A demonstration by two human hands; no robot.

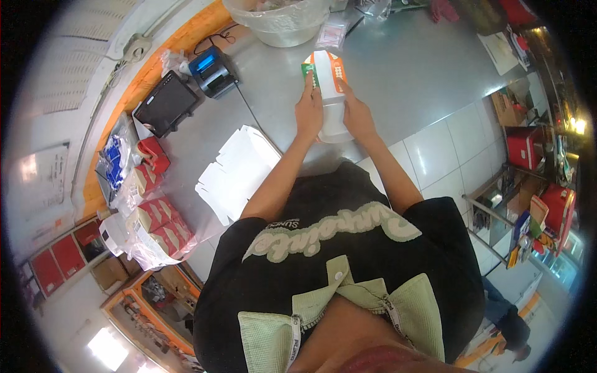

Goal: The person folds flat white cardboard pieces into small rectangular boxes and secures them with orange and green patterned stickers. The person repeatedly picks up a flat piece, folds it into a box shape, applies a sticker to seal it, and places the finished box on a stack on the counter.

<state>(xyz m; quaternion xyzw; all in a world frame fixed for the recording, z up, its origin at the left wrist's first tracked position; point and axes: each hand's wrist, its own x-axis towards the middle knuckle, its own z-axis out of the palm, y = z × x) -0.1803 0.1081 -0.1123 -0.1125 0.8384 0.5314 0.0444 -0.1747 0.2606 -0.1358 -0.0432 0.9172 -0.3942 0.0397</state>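
Observation:
Over the near edge of the metal table I hold a small cardboard carton (325, 78), white with orange and green printed panels at its far end. My left hand (309, 112) grips its left side, the fingers stretched along the green panel. On the other side my right hand (359, 115) presses against the orange panel and the white wall. The carton's plain white near part (334, 124) shows between my wrists. Left of my left forearm lies a stack of flat white carton blanks (242, 168) with notched edges.
Along the table's left side stand a black tablet (165, 104), a small dark printer (213, 71) and plastic-wrapped red-and-cream packs (163, 230). A plastic-lined tub (278, 28) sits at the far edge. To the right are a tiled floor (441, 146) and a metal rack (491, 211); another person (513, 323) is at lower right.

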